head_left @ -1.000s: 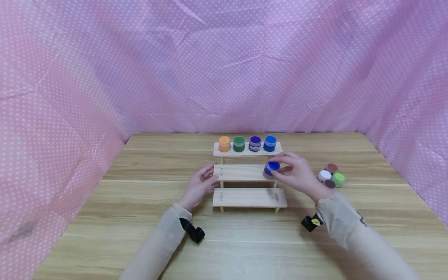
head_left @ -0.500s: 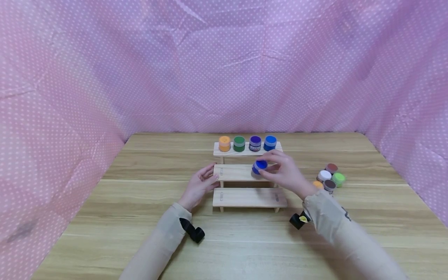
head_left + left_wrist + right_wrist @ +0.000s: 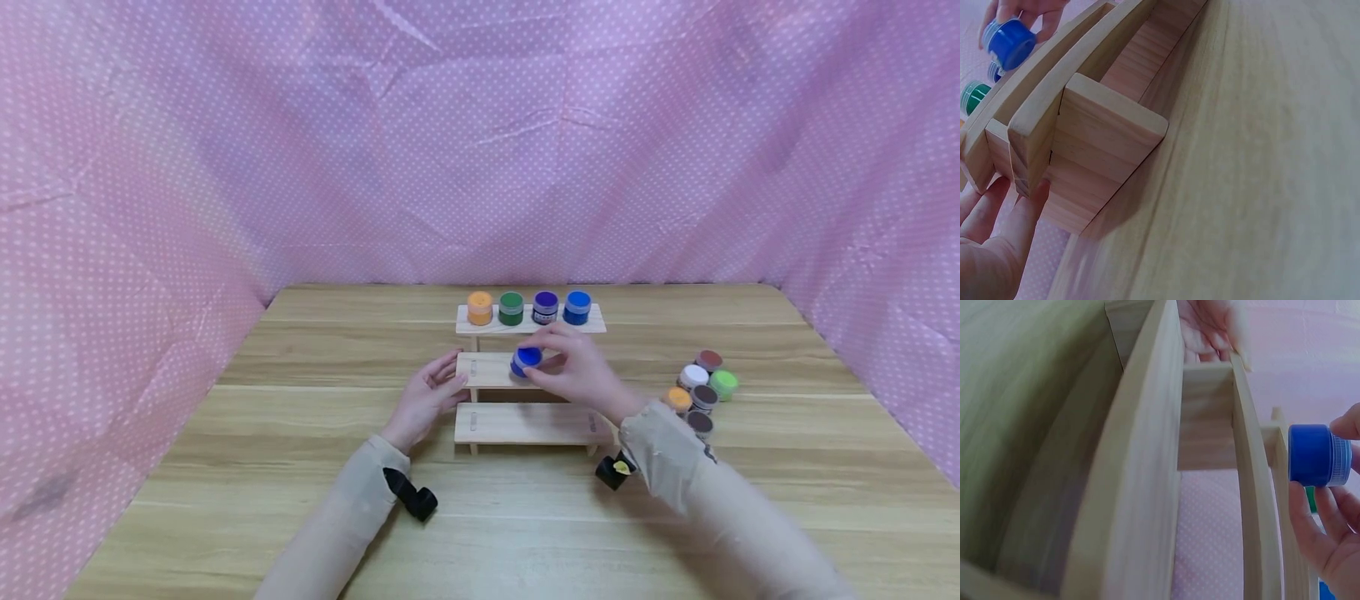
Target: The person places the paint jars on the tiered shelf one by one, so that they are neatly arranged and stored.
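Note:
A three-step wooden rack (image 3: pixel 495 423) stands on the table. At the left end of its middle shelf, my left hand (image 3: pixel 423 402) grips the edge between thumb and fingers; the left wrist view shows these fingers (image 3: pixel 1022 212) against the wood. My right hand (image 3: pixel 585 372) pinches a blue jar (image 3: pixel 527 360) by its sides, over the left half of the middle shelf. Seen from the right wrist, the blue jar (image 3: pixel 1311 455) lies between thumb and fingertips. Whether its base touches the shelf, I cannot tell.
On the top shelf stand an orange jar (image 3: pixel 480 308), a green jar (image 3: pixel 512 308), a purple jar (image 3: pixel 545 307) and a blue one (image 3: pixel 577 307). Right of the rack, several jars cluster, among them a white jar (image 3: pixel 693 377) and a lime one (image 3: pixel 723 384). Behind hangs a pink dotted cloth (image 3: pixel 480 167).
My right hand has moved left along the middle shelf with the blue jar, from its right end. More of the jars at the right now show. My left hand has stayed in place.

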`<state>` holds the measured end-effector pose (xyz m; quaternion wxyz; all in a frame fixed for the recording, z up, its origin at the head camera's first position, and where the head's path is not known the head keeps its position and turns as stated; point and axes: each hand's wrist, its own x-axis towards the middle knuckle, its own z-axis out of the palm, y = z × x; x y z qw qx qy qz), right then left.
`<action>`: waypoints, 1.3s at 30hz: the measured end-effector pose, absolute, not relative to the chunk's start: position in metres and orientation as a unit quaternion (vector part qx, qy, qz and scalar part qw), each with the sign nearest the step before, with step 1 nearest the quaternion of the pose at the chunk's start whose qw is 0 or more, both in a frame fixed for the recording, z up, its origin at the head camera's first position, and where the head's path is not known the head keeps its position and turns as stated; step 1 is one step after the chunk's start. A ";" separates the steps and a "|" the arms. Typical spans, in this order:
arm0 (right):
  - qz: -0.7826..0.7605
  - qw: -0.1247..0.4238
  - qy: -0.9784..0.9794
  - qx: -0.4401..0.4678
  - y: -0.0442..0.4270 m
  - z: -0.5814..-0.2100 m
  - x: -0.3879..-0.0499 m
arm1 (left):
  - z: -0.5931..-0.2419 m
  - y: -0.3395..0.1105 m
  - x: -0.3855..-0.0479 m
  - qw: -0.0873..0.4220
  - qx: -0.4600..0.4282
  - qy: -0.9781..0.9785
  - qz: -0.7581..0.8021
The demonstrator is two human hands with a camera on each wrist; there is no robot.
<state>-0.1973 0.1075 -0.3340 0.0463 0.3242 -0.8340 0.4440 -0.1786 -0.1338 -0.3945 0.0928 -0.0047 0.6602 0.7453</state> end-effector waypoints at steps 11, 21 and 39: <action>0.464 0.070 -0.808 0.357 0.084 -0.337 -0.200 | -0.394 -0.134 -0.179 0.089 0.000 0.656 0.750; 0.459 0.054 -0.810 0.360 0.069 -0.338 -0.199 | -0.392 -0.134 -0.178 0.098 -0.002 0.660 0.745; 0.447 0.021 -0.818 0.360 0.055 -0.343 -0.202 | -0.393 -0.135 -0.177 0.099 0.005 0.659 0.746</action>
